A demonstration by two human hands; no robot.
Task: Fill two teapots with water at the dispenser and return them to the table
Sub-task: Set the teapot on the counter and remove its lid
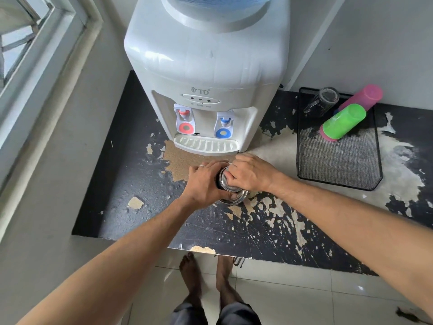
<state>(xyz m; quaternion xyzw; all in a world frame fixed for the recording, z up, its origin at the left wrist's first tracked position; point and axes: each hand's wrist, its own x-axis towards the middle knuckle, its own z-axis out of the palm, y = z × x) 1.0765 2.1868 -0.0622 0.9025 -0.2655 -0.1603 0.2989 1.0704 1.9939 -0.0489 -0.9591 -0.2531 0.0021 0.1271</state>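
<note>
A small steel teapot [232,195] stands on the worn black counter [140,188], just in front of the white water dispenser [206,73]. My left hand [203,184] wraps around the pot's left side. My right hand [250,173] grips its top from above, fingers closed over the lid area. Both hands hide most of the pot; only its shiny lower rim and part of the top show. The dispenser has a red tap [185,119] on the left, a blue tap [224,125] on the right, and a drip tray [206,145] below. No second teapot is in view.
A black mesh tray [337,165] sits right of the dispenser, holding a green tumbler [344,120], a pink tumbler [363,97] and a dark glass mug [323,100]. A window frame [35,73] runs along the left wall. My bare feet stand on white floor tiles [293,296] below the counter edge.
</note>
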